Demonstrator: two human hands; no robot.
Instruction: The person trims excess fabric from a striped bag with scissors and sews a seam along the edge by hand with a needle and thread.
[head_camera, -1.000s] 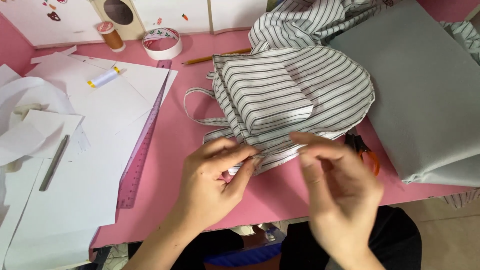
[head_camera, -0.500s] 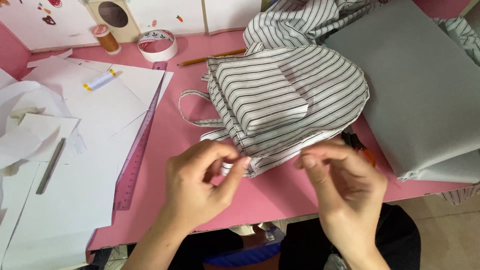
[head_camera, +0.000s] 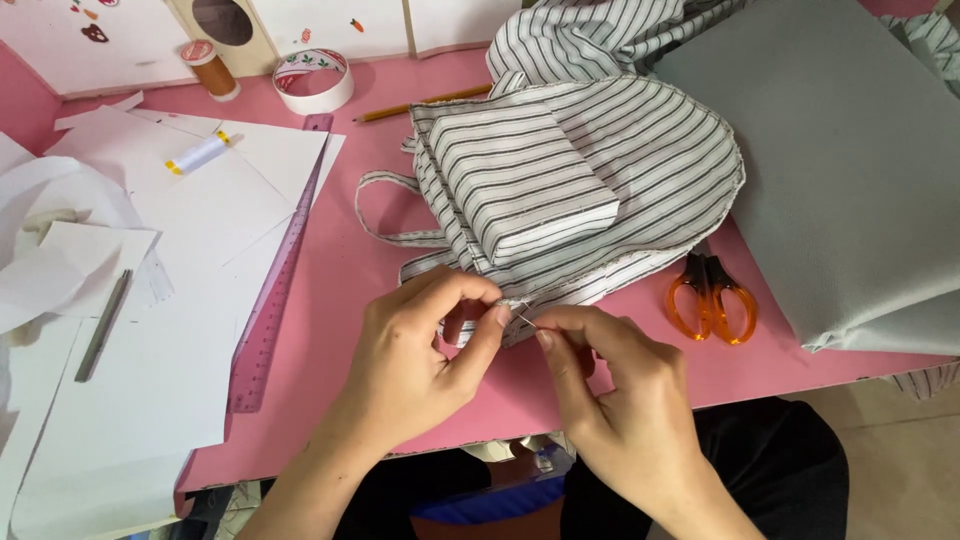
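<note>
A small black-and-white striped fabric backpack (head_camera: 560, 190) lies flat on the pink table, front pocket up, straps trailing left.

Scissors (head_camera: 711, 298) lie right of bag (head_camera: 575, 185).

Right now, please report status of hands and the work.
Left hand pinching striped bag edge. Right hand holding needle there. Orange scissors beside, apart.

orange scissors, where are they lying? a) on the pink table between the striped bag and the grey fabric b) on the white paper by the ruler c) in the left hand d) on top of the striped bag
a: the orange scissors lie on the pink table, between the striped bag and the grey fabric.
</note>
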